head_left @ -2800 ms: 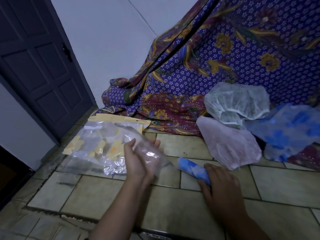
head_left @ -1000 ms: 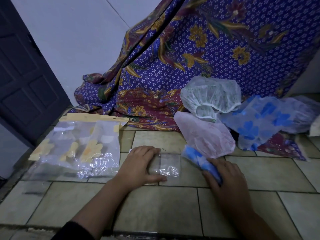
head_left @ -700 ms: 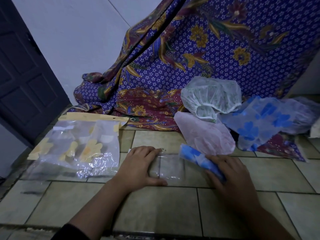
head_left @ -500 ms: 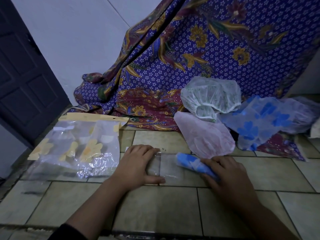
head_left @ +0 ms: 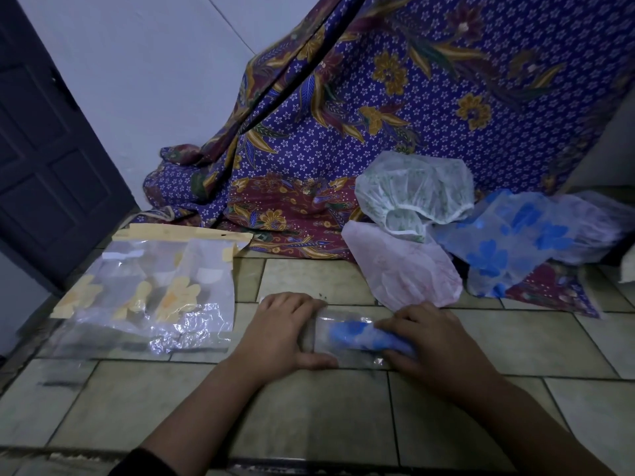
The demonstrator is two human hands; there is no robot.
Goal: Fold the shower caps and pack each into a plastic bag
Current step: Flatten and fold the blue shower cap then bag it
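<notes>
Nearest, both forearms are reaching in over the tiled floor [head_left: 309, 407]. Left hand [head_left: 280, 333] is lying flat, palm down, fingers spread and unclenched, pinning the left end of a small clear bag [head_left: 347, 341] w/ the thumb along its near edge. It's sitting in about the same spot as half a sec ago.

Right hand [head_left: 436, 341] is gripping the rolled blue cap [head_left: 364, 336], fingers curled over its right end. Vs. 0.5 s ago the roll is lying further left and nearly level, its blue end now showing through the clear plastic, so part of it is inside the bag; before, it was tilted and resting at the bag's right edge. Roll's right end is hidden under the fingers, can't tell how far in it's gone.

Left of the hands, a bigger clear packet w/ yellow flowers [head_left: 147, 297] is lying flat on the tiles, not shifted.

Farther back, just beyond the right hand, a pink cap [head_left: 402, 266] is lying loose, touching a white-green cap [head_left: 412, 194] behind it; a blue-flowered cap [head_left: 508, 242] is spreading to the right. All 3 unchanged. Behind everything a purple patterned cloth [head_left: 395, 115] is hanging down to the floor, w/ a dark door [head_left: 44, 149] at far left.
</notes>
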